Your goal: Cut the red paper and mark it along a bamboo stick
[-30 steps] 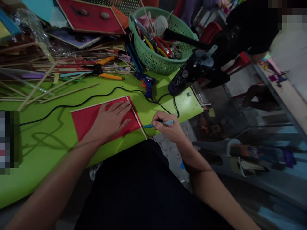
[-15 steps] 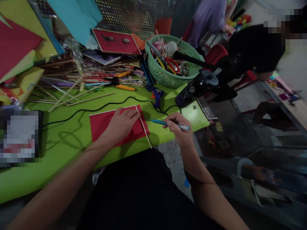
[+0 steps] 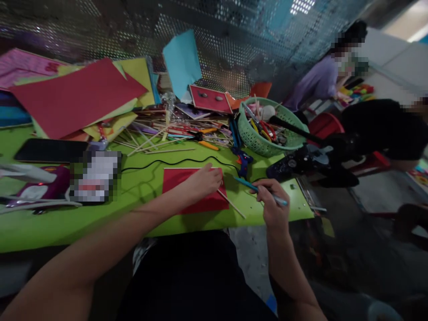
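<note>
On the red sheet (image 3: 200, 206) my left hand (image 3: 206, 182) has its fingers together at the upper end of a thin wooden stick (image 3: 232, 203). The stick slants across the sheet, its lower end past the edge. Another thin stick (image 3: 177, 169) lies along the sheet's far edge. To the right, my right hand (image 3: 273, 200) grips a teal pen (image 3: 246, 183) just above the green table (image 3: 247, 206), the pen's tip pointing left toward the sheet.
Behind lie a blue glue gun (image 3: 244, 161), orange-handled pliers (image 3: 203, 136), loose sticks and a green basket (image 3: 257, 141) of tools. A black bottle-like object (image 3: 284, 166) is at the right. Phones (image 3: 50, 150) and coloured paper (image 3: 76, 98) are leftward. People are beyond.
The view has shifted, showing more of the table's left side. The stick under my left fingers now slants more across the red sheet. My right hand still holds the pen.
</note>
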`<state>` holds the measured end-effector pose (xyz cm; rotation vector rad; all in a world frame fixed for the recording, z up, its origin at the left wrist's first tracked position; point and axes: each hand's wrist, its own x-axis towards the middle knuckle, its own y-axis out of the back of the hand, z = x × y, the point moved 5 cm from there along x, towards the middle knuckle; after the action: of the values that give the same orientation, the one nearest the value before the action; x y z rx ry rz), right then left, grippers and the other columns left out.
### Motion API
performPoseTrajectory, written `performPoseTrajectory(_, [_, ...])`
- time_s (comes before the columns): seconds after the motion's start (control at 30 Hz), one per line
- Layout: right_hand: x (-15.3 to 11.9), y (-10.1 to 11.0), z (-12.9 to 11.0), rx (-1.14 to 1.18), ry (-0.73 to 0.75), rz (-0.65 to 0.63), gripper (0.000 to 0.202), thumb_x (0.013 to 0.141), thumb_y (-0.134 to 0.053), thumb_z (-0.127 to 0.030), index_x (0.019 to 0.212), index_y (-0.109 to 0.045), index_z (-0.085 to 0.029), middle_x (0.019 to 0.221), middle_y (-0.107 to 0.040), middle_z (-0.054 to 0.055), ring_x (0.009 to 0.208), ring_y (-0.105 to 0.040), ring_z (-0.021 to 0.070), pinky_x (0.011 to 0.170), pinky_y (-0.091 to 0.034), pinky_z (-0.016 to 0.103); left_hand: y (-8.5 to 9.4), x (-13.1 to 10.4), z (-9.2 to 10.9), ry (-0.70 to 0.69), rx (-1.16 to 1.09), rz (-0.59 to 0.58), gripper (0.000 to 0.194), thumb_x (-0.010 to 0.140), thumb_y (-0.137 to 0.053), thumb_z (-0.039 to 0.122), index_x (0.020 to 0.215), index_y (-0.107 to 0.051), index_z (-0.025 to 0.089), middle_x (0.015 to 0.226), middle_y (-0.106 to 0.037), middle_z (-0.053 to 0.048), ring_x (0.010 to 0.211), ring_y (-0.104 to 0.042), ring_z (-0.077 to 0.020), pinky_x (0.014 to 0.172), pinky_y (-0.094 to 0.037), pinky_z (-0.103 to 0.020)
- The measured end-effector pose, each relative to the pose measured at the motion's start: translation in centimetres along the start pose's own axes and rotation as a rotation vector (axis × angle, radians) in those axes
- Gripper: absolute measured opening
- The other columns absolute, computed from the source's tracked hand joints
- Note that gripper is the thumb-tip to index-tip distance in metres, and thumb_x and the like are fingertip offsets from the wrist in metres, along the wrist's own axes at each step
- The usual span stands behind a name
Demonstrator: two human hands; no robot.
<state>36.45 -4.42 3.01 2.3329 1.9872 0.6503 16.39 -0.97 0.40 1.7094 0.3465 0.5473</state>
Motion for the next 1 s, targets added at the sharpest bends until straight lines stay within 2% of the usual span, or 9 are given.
performPoseTrajectory(0.13, [1.5, 0.9, -0.4, 0.06, 0.061, 0.156, 0.019, 0.088, -0.07, -0.041, 0.095, -0.075, -0.024, 0.08, -0.068, 0.003, 0.066, -0.061, 0.0168, 0.055, -0.042, 0.029, 0.8, -2.8, -1.2, 0.142, -0.026, 0.056, 0.018, 0.098, -0.052, 0.01, 0.103, -0.068, 0.017, 0.096, -0.074, -0.009, 0.094, -0.067, -0.0244, 0.095, -0.041, -0.041])
performPoseTrajectory(0.23, [3.1, 1.1, -0.9, 0.069, 0.101, 0.277, 0.02, 0.088, -0.07, -0.042, 0.094, -0.075, -0.023, 0.082, -0.068, 0.003, 0.065, -0.057, 0.0149, 0.055, -0.039, 0.027, 1.4, -5.8, -4.1, 0.404, -0.023, 0.043, 0.023, 0.097, -0.047, 0.007, 0.104, -0.067, 0.015, 0.097, -0.074, -0.012, 0.095, -0.067, -0.0267, 0.097, -0.042, -0.043])
performPoseTrajectory(0.3, [4.5, 0.0, -1.2, 0.08, 0.107, 0.259, 0.019, 0.087, -0.072, -0.041, 0.09, -0.076, -0.023, 0.082, -0.068, 0.002, 0.063, -0.055, 0.0137, 0.056, -0.039, 0.026, 1.8, -7.8, -6.7, 0.628, 0.009, 0.025, 0.028, 0.097, -0.042, 0.007, 0.106, -0.067, 0.015, 0.099, -0.074, -0.015, 0.099, -0.068, -0.0294, 0.097, -0.042, -0.046])
performPoseTrajectory(0.37, [6.0, -2.5, -1.5, 0.096, 0.083, 0.113, 0.018, 0.085, -0.075, -0.04, 0.092, -0.077, -0.023, 0.083, -0.07, 0.001, 0.065, -0.057, 0.0133, 0.058, -0.042, 0.025, 1.9, -9.4, -9.1, 0.816, 0.033, 0.012, 0.035, 0.097, -0.035, 0.007, 0.107, -0.067, 0.014, 0.101, -0.075, -0.017, 0.102, -0.068, -0.0314, 0.097, -0.043, -0.049])
performPoseTrajectory(0.43, [7.2, -6.1, -1.7, 0.119, 0.048, -0.115, 0.021, 0.086, -0.073, -0.04, 0.099, -0.078, -0.024, 0.086, -0.072, 0.002, 0.072, -0.062, 0.0146, 0.063, -0.045, 0.025, 1.7, -10.5, -10.7, 0.928, 0.038, 0.002, 0.039, 0.096, -0.032, 0.006, 0.109, -0.068, 0.014, 0.103, -0.075, -0.018, 0.104, -0.068, -0.0325, 0.096, -0.043, -0.05])
performPoseTrajectory(0.6, [9.4, -14.9, -1.6, 0.079, 0.045, -0.509, 0.032, 0.09, -0.059, -0.042, 0.105, -0.077, -0.02, 0.101, -0.075, 0.006, 0.086, -0.066, 0.0176, 0.069, -0.048, 0.026, 1.0, -12.1, -11.9, 1.01, 0.045, 0.036, 0.039, 0.093, -0.034, 0.006, 0.11, -0.068, 0.015, 0.106, -0.075, -0.019, 0.106, -0.066, -0.0349, 0.095, -0.044, -0.055])
performPoseTrajectory(0.7, [10.5, -18.9, -0.9, -0.018, 0.101, -0.607, 0.035, 0.084, -0.061, -0.032, 0.113, -0.074, -0.019, 0.095, -0.074, 0.004, 0.081, -0.064, 0.0167, 0.073, -0.048, 0.028, 1.3, -12.8, -11.5, 1.016, 0.053, 0.11, 0.037, 0.095, -0.035, 0.01, 0.11, -0.068, 0.018, 0.11, -0.073, -0.018, 0.108, -0.064, -0.0345, 0.095, -0.044, -0.054])
performPoseTrajectory(0.8, [11.4, -22.0, -0.4, -0.079, 0.185, -0.656, 0.034, 0.079, -0.063, -0.022, 0.111, -0.072, -0.016, 0.101, -0.075, 0.005, 0.09, -0.066, 0.0181, 0.085, -0.048, 0.03, 1.9, -13.4, -11.0, 1.024, 0.092, 0.162, 0.032, 0.1, -0.035, 0.016, 0.108, -0.066, 0.019, 0.109, -0.072, -0.015, 0.107, -0.063, -0.032, 0.094, -0.044, -0.051])
performPoseTrajectory(1.0, [12.5, -25.9, -0.2, -0.368, 0.334, -0.7, 0.027, 0.081, -0.067, -0.01, 0.106, -0.074, -0.019, 0.111, -0.078, 0.006, 0.108, -0.067, 0.0248, 0.103, -0.045, 0.039, 2.5, -14.0, -10.8, 1.04, 0.111, 0.228, 0.035, 0.106, -0.03, 0.026, 0.105, -0.064, 0.017, 0.103, -0.072, -0.012, 0.104, -0.062, -0.0295, 0.089, -0.043, -0.047])
